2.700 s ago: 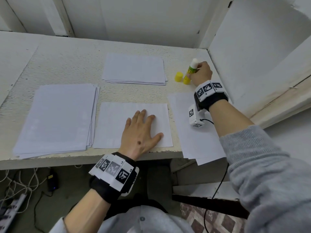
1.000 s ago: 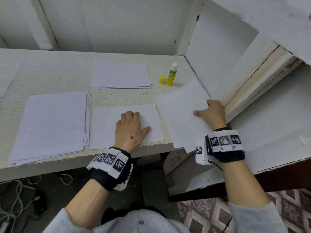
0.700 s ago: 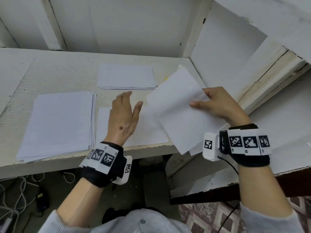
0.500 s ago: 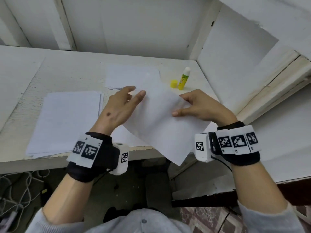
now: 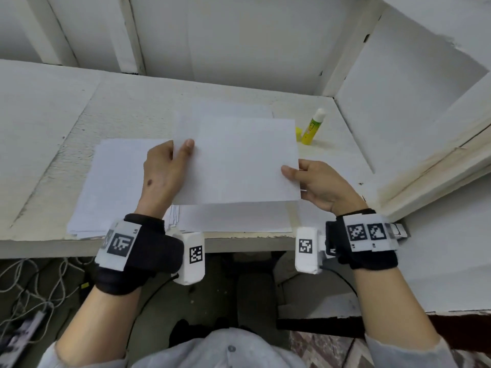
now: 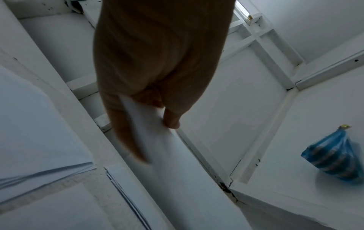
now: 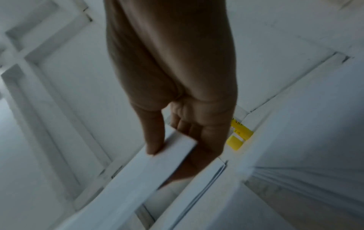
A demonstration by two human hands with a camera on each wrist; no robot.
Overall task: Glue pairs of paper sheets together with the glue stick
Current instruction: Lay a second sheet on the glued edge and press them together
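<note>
Both hands hold 1 sheet of paper [image 5: 241, 160] level above the desk [image 5: 53, 128], forearms reaching forward side by side. The left hand [image 5: 163, 172] pinches the sheet's left edge, thumb on top, fingers underneath. The right hand [image 5: 318, 184] pinches the right edge the same way. Under the raised sheet lies 1 single sheet [image 5: 233, 217]. 2 stacks of paper show: 1 at the left [image 5: 114, 181], 1 at the back [image 5: 231, 108]. 1 glue stick [image 5: 312, 127] stands uncapped near the right wall, its yellow cap [image 5: 298, 134] just beside it.
</note>
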